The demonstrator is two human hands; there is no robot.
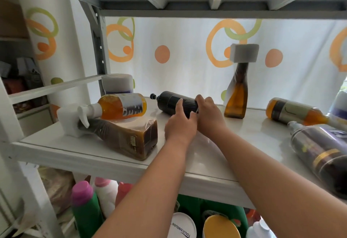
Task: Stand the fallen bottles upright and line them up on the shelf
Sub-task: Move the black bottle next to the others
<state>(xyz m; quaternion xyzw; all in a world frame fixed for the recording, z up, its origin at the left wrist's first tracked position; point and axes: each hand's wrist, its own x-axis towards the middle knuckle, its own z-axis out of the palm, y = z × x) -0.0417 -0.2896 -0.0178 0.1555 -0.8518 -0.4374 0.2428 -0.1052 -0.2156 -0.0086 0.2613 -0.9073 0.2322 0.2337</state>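
A black ribbed bottle (169, 102) lies on its side in the middle of the white shelf (216, 153), nozzle pointing left. My left hand (180, 123) and my right hand (208, 117) both grip its base end. At the left, an orange pump bottle (120, 105) lies on top of a fallen brown bottle (127, 136) with a white cap. A brown bottle (237, 91) with a white block cap stands upright at the back. On the right lie an amber bottle (293, 113) and a large dark bottle (323, 151).
A white tub (117, 82) stands at the back left of the shelf. A metal upright (97, 40) and a crossbar (56, 86) frame the left side. A patterned curtain hangs behind. The lower shelf holds several containers, among them a green bottle (84, 207).
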